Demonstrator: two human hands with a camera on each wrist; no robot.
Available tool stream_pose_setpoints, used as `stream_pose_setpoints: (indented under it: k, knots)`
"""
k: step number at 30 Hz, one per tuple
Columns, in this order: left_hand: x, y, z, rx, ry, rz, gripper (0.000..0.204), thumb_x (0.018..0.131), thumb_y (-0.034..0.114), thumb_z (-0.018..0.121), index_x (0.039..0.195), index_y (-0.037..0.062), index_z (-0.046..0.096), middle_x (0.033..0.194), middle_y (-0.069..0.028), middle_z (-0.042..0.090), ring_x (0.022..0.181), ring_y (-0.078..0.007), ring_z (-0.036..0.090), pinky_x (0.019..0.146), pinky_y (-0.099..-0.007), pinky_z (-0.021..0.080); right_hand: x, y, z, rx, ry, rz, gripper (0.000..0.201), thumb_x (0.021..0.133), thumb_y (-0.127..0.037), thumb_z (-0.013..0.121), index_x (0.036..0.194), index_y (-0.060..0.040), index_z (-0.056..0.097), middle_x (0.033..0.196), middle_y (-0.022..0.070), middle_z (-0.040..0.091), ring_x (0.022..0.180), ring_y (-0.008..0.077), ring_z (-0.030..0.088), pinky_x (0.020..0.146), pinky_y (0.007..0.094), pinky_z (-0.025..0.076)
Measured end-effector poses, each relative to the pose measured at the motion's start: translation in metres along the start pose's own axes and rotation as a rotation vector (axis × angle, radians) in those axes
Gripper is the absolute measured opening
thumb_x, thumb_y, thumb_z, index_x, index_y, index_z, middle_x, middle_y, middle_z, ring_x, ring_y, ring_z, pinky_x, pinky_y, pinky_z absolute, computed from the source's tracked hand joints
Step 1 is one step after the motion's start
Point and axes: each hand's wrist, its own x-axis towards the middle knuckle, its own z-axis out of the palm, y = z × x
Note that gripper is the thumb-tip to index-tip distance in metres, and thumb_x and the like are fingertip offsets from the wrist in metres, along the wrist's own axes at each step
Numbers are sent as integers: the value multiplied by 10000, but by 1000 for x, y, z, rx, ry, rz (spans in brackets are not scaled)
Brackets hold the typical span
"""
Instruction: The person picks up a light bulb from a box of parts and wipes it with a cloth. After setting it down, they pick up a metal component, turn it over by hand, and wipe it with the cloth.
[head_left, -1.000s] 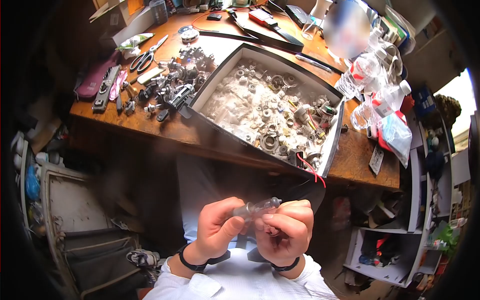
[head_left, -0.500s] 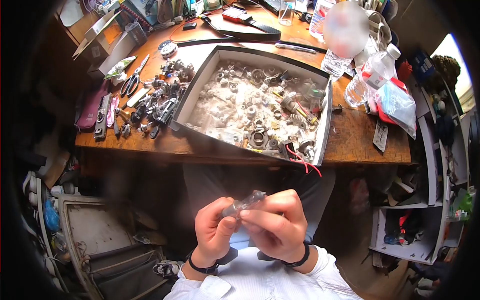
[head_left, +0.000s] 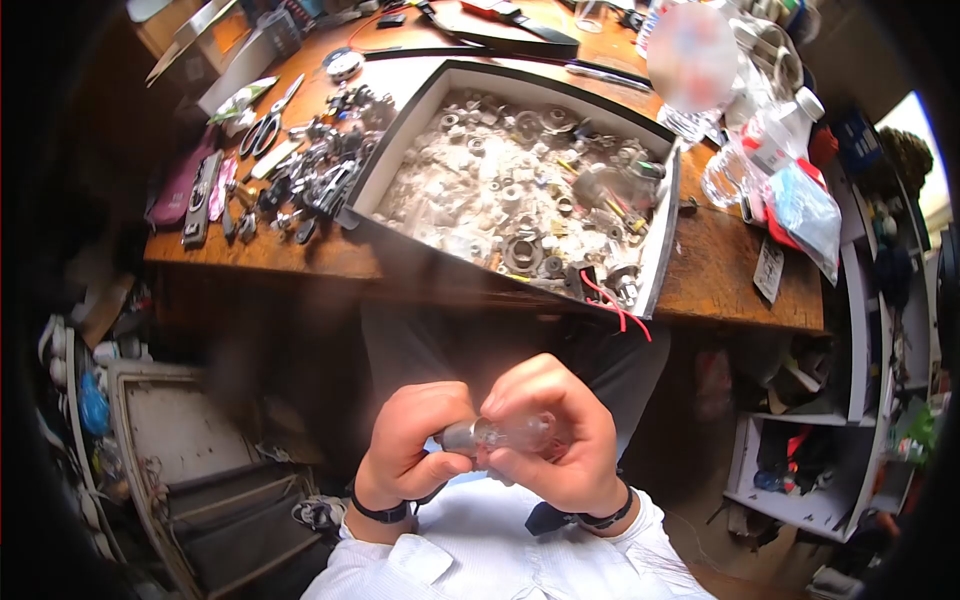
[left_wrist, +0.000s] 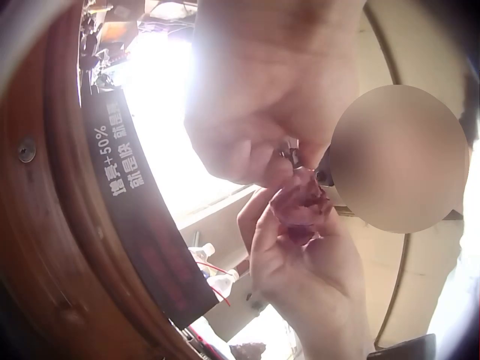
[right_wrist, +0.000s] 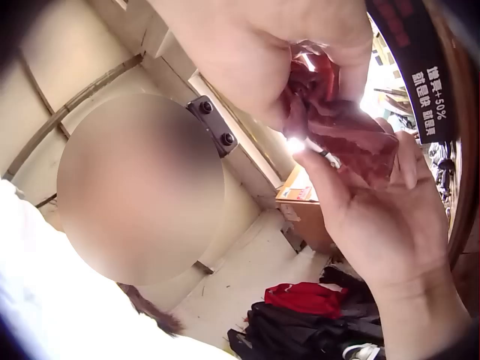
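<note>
My left hand [head_left: 415, 440] grips the grey metal collar [head_left: 460, 438] of a bulb-shaped piece between thumb and curled fingers. Its clear rounded end [head_left: 520, 432] points right, inside the curl of my right hand [head_left: 565, 440], whose thumb and fingers close around it. In the right wrist view a crumpled dark-red sheet [right_wrist: 349, 142] lies between the two hands, bunched in the right palm. A bit of metal [left_wrist: 291, 152] shows under the left fingers in the left wrist view. Both hands are over the lap, below the table edge.
A black-rimmed open box [head_left: 520, 180] full of dusty small parts stands on the wooden table [head_left: 740, 270], red wires over its front corner. Left of it are a heap of metal parts [head_left: 325, 160], scissors [head_left: 268, 125] and a metal tool [head_left: 203, 200]. Bottles and a bagged item [head_left: 805, 210] lie right.
The right hand has turned from pinching beside the clear end to closing round it. The bulb-shaped piece has tipped from slanting up to nearly level. The hands moved slightly left from a second ago.
</note>
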Motion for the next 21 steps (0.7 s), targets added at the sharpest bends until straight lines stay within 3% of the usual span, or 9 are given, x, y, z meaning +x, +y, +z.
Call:
stream_pose_setpoints:
  k: [1, 3, 5, 15, 18, 20, 21]
  knots:
    - [1, -1, -2, 7, 25, -3, 433, 874, 440, 649, 790, 19, 598, 654, -76, 525, 536, -235, 487, 490, -334, 353, 1, -2, -1, -154, -70, -40, 318, 783, 75, 716, 1062, 31, 572, 1002, 103, 517, 855, 142, 548, 731, 245, 479]
    - [0, -1, -4, -2, -19, 17, 438, 873, 436, 650, 777, 14, 579, 646, -73, 501, 532, -231, 470, 487, -334, 343, -1, -5, 4, -153, -56, 0, 283, 774, 67, 718, 1037, 32, 620, 996, 120, 545, 842, 156, 570, 712, 252, 485]
    - [-5, -5, -3, -14, -6, 1, 448, 881, 439, 641, 765, 13, 561, 640, -69, 477, 529, -225, 454, 483, -333, 332, -3, -5, 10, -128, 77, 46, 252, 776, -64, 756, 975, 14, 623, 945, 129, 581, 795, 133, 542, 683, 247, 449]
    - [-12, -11, 6, -365, 6, -101, 494, 940, 450, 549, 760, -10, 556, 617, -66, 467, 511, -216, 472, 481, -332, 343, 1, -7, 5, -333, 7, -46, 230, 712, -16, 770, 908, -14, 648, 876, 94, 599, 762, 133, 563, 637, 243, 441]
    - [-13, -6, 8, -477, 39, -147, 535, 957, 471, 523, 768, -27, 577, 594, -40, 469, 477, -152, 441, 459, -298, 329, 1, -10, 5, -348, 16, -13, 241, 680, 13, 765, 890, -20, 652, 872, 92, 604, 746, 134, 571, 620, 242, 433]
    - [-19, -7, 5, -559, 18, -305, 590, 963, 507, 506, 774, -44, 594, 583, -12, 460, 464, -87, 392, 433, -258, 298, 3, -10, 3, -363, 8, -29, 239, 670, 23, 759, 881, -18, 653, 866, 94, 606, 743, 135, 574, 619, 240, 432]
    - [-20, -7, 5, -560, 20, -303, 590, 963, 507, 506, 774, -44, 594, 583, -12, 460, 464, -87, 392, 433, -258, 298, 4, -9, 2, -376, 1, -46, 238, 661, 33, 754, 872, -16, 654, 859, 95, 607, 740, 136, 576, 618, 239, 432]
